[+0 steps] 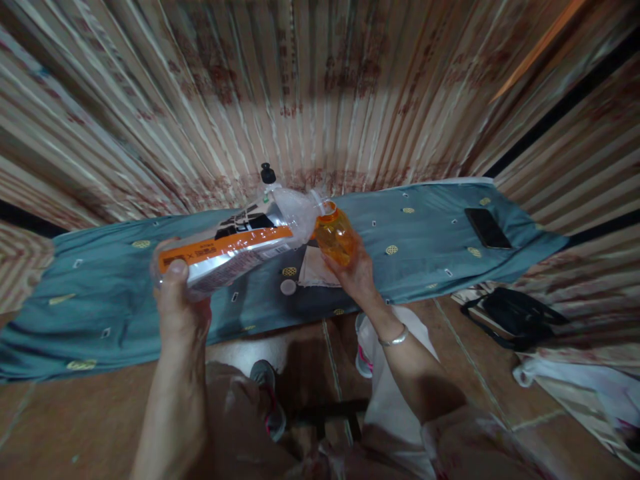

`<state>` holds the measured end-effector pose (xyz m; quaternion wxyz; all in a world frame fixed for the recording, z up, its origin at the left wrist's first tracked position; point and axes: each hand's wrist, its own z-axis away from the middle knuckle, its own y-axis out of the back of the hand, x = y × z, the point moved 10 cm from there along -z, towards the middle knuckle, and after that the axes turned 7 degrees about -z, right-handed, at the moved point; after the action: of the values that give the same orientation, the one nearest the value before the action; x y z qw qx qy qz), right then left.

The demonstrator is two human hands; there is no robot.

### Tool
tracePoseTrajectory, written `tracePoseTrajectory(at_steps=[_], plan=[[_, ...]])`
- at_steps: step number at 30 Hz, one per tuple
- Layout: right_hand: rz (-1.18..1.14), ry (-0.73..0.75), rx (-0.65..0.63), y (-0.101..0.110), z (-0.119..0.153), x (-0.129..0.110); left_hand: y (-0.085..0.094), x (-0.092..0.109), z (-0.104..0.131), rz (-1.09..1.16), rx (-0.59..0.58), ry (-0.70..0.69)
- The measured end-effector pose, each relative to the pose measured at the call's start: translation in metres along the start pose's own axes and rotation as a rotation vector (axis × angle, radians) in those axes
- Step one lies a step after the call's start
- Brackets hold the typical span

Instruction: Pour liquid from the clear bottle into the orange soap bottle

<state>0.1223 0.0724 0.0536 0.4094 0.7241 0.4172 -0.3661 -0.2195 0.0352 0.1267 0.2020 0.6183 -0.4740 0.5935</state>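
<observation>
My left hand (179, 293) is closed round the base of a large clear plastic bottle (235, 247) with an orange, silver and black label. The bottle lies tilted nearly level, its neck pointing right. Its mouth meets the opening of a small orange translucent bottle (334, 235), which my right hand (357, 270) grips from the right and below. Whether liquid is flowing between them I cannot make out. Beneath the bottles, a pale cloth or paper piece (317, 270) and a round whitish cap (289, 287) lie on the table. Behind the large bottle a black pump or flip top (268, 173) sticks up.
A narrow table with a teal patterned cloth (415, 253) runs across in front of me. A dark phone (487, 228) lies at its right end. Pleated curtains (320, 93) hang behind. A black bag (520, 313) and a white plastic bag (575, 373) are at the lower right.
</observation>
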Motion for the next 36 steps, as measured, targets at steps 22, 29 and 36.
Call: tracePoseTrajectory(at_steps=[22, 29, 36], plan=[[0.007, -0.004, 0.001, 0.0004, 0.0007, 0.0045, -0.0005, -0.0002, -0.0012, -0.004, -0.022, -0.026], [0.007, -0.013, 0.011, 0.0002, 0.0003, 0.0027, -0.0003, -0.0007, -0.0012, 0.008, -0.014, -0.016], [0.005, -0.013, 0.017, 0.0012, 0.0007, 0.0026, 0.0024, -0.0031, -0.0016, 0.022, 0.015, 0.004]])
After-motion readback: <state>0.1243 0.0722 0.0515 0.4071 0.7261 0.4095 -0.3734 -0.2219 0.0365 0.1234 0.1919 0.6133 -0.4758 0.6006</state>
